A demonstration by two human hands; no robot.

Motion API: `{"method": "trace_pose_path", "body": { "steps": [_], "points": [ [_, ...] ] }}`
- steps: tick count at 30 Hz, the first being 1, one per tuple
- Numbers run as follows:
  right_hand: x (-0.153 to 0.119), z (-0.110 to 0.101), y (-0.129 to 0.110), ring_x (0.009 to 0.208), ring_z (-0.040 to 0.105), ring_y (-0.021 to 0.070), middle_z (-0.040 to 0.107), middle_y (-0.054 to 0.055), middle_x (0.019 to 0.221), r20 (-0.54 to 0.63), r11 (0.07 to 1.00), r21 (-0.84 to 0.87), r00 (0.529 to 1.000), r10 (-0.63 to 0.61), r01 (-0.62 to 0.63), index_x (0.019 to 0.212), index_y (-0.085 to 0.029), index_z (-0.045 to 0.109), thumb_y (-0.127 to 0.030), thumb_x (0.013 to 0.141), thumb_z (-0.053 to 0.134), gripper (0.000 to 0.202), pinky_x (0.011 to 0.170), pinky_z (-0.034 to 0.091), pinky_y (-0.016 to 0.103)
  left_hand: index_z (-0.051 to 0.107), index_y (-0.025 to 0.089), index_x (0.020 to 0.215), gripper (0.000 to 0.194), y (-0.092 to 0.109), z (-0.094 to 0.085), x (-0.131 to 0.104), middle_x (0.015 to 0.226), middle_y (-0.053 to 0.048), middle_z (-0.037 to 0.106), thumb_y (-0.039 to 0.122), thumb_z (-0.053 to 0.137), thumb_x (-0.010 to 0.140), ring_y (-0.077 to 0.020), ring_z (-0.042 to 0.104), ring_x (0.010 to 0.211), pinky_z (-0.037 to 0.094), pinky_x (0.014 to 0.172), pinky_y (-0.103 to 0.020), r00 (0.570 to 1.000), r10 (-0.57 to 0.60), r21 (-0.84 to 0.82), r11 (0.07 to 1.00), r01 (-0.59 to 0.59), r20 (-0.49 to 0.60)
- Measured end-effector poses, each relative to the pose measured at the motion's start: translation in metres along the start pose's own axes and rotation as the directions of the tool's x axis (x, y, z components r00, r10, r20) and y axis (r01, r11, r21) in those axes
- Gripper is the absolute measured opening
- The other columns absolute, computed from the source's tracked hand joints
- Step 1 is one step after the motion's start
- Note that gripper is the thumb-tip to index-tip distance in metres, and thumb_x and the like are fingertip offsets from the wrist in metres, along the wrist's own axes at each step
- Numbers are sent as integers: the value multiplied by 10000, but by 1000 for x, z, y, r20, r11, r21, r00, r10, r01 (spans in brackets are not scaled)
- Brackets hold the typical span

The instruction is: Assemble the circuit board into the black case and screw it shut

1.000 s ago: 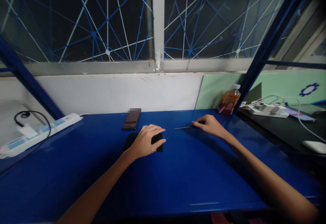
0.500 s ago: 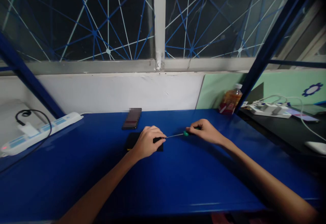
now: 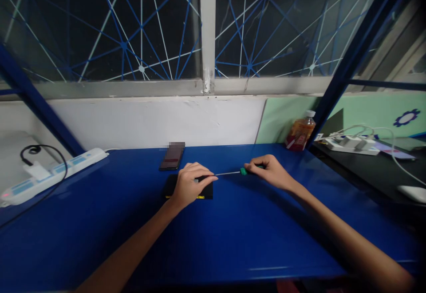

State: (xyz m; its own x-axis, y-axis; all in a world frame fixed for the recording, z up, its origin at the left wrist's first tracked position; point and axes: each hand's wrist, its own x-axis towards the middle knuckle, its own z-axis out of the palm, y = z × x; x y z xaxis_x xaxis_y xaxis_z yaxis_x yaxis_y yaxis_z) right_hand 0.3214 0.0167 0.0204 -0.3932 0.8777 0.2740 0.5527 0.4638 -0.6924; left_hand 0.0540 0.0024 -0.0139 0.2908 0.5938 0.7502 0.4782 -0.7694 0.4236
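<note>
My right hand (image 3: pixel 268 171) is closed around the green handle of a screwdriver (image 3: pixel 228 173), its thin metal shaft pointing left. At the shaft's far end, the thumb and fingers of my left hand (image 3: pixel 192 182) pinch together on the tip. Whether something small sits between those fingertips is hidden. Below and behind my left hand lies a flat black box (image 3: pixel 207 190) with a yellow strip along its front edge; the hand covers much of it.
A dark phone (image 3: pixel 172 156) lies behind the box on the blue table (image 3: pixel 213 239). To the left, a white power strip (image 3: pixel 56 175) has a black cable plugged in. A bottle (image 3: pixel 301 131) stands back right, near another power strip (image 3: pixel 353 144) and a white mouse (image 3: pixel 412 193).
Both hands have shifted slightly, and the screwdriver lies nearer level. My left fingers have lifted a little, showing more of the box's yellow strip.
</note>
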Motion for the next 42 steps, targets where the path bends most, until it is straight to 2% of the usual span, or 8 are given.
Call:
{"method": "trace_pose_path", "body": {
  "steps": [4, 21, 24, 27, 30, 32, 35, 42],
  "points": [
    [-1, 0, -2, 508, 271, 89, 349, -39, 523, -9, 1000, 2, 1000, -10, 10, 563, -152, 595, -465, 857, 514, 436, 475, 204, 262, 725, 203, 785, 53, 3, 1, 1, 761, -29, 726, 256, 725, 786, -178, 647, 710, 504, 689, -347, 998, 12, -39, 999, -14, -56],
    [-2, 2, 1, 508, 292, 94, 410, -26, 521, -30, 1000, -4, 999, -20, 20, 639, -152, 683, -476, 854, 522, 422, 474, 217, 261, 724, 195, 791, 17, 7, 1, 0, 748, -35, 719, 210, 725, 784, -173, 643, 694, 529, 669, -335, 995, 53, -78, 995, -60, -80],
    [-2, 2, 1, 502, 302, 93, 440, -21, 519, -28, 1000, -19, 999, -25, 25, 654, -155, 699, -473, 851, 521, 415, 471, 224, 260, 726, 206, 859, 125, 6, -1, 1, 818, -47, 726, 284, 747, 762, -195, 647, 772, 524, 726, -357, 1000, 28, -56, 998, -28, -7],
    [-2, 2, 2, 492, 304, 92, 463, -17, 517, -27, 998, -59, 999, -29, 28, 663, -155, 706, -476, 852, 511, 421, 464, 223, 259, 665, 257, 1111, 469, 3, -9, 3, 1050, -68, 700, 451, 769, 696, -255, 611, 979, 482, 850, -435, 983, -51, 48, 998, 43, 174],
    [-1, 1, 4, 489, 312, 89, 471, -16, 519, -26, 993, -112, 999, -43, 40, 644, -153, 690, -463, 853, 508, 415, 463, 224, 256, 512, 307, 1311, 792, -2, -19, 5, 1253, -76, 607, 602, 752, 616, -311, 526, 1142, 408, 938, -505, 903, -113, 143, 988, 58, 415],
    [-1, 1, 5, 487, 312, 87, 465, -20, 516, -9, 989, -139, 998, -58, 56, 626, -155, 672, -446, 849, 516, 399, 463, 222, 254, 475, 305, 1344, 880, -5, -23, 4, 1287, -91, 584, 647, 747, 579, -339, 511, 1163, 387, 941, -518, 840, -135, 186, 982, 41, 526],
    [0, 1, 7, 479, 295, 86, 442, -25, 502, 33, 985, -159, 998, -62, 67, 612, -155, 664, -444, 843, 524, 395, 455, 213, 255, 484, 298, 1338, 837, -9, -22, 2, 1263, -94, 603, 617, 747, 610, -345, 525, 1145, 383, 923, -507, 809, -143, 221, 975, 16, 570],
    [-1, 1, 4, 476, 303, 83, 443, -31, 497, 102, 985, -157, 993, -61, 77, 628, -148, 677, -453, 851, 517, 411, 454, 231, 247, 561, 325, 1258, 677, -5, -21, 3, 1199, -60, 634, 476, 790, 639, -317, 555, 1099, 420, 888, -475, 837, -169, 218, 974, 61, 521]
  ]
}}
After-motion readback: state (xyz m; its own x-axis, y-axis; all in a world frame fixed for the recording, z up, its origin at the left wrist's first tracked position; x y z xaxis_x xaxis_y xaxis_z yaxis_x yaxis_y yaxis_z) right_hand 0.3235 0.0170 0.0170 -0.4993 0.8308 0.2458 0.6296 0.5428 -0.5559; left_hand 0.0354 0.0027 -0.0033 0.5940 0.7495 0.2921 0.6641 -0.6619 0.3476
